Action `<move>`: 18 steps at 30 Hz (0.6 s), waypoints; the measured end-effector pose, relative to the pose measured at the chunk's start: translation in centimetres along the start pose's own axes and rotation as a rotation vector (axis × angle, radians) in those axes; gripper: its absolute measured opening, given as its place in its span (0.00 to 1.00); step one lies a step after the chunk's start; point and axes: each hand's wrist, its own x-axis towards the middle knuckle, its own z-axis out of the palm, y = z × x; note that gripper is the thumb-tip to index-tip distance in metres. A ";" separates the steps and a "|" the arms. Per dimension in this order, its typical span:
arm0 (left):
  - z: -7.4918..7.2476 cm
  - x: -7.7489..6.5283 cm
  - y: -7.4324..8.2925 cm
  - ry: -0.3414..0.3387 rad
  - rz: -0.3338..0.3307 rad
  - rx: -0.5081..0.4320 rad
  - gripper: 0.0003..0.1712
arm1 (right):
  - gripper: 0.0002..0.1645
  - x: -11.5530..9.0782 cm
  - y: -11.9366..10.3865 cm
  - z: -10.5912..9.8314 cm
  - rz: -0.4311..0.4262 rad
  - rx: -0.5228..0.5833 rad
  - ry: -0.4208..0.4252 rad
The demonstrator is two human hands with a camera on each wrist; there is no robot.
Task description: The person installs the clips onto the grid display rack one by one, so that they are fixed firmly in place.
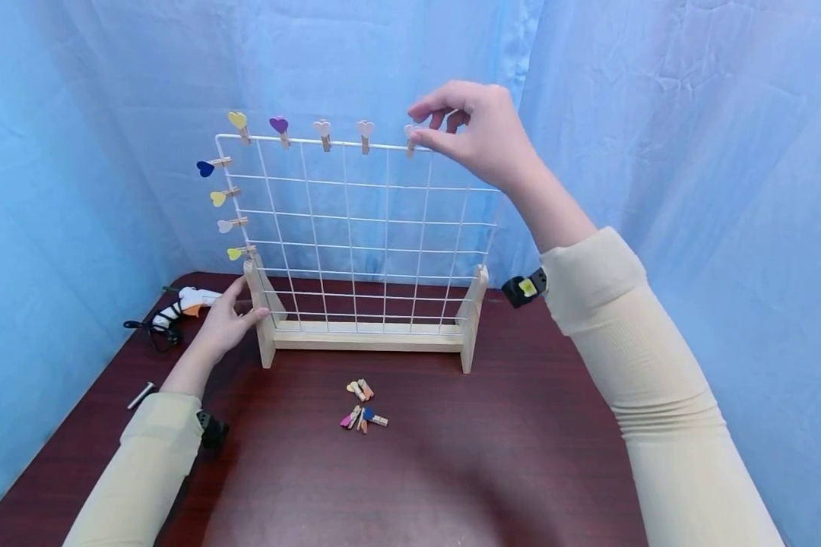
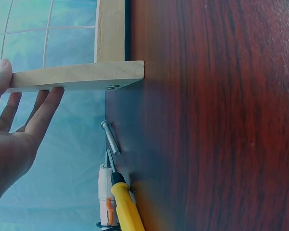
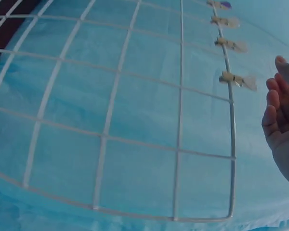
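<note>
A white wire grid (image 1: 345,184) stands upright in a wooden stand (image 1: 369,342). Heart clothespins are clipped along its top bar and left side, among them a purple one (image 1: 279,124) and a dark blue one (image 1: 206,169). My left hand (image 1: 227,325) grips the stand's left upright (image 2: 77,76), thumb on one face and fingers on the other. At the top bar, my right hand (image 1: 482,129) is beside the last white heart clothespin (image 3: 238,79). The right wrist view shows a gap between its loosely bent fingers and that clothespin, with nothing held.
Several loose heart clothespins (image 1: 364,418) lie on the dark red table (image 1: 410,486) in front of the stand. To the left are a white glue gun (image 1: 194,298) with a black cord, a metal bolt (image 2: 111,138) and a yellow-handled screwdriver (image 2: 127,207). Blue curtains hang behind.
</note>
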 end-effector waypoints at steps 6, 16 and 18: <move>0.0 -0.1 0.1 0.006 -0.009 -0.005 0.42 | 0.16 -3.9 -0.6 3.2 -0.110 0.146 -0.054; 0.0 -0.1 0.0 0.009 -0.018 0.005 0.42 | 0.25 -14.0 3.8 14.4 -0.105 0.169 -0.339; 0.0 -0.1 -0.1 0.009 -0.017 0.005 0.43 | 0.25 -15.9 3.9 16.1 -0.064 0.195 -0.394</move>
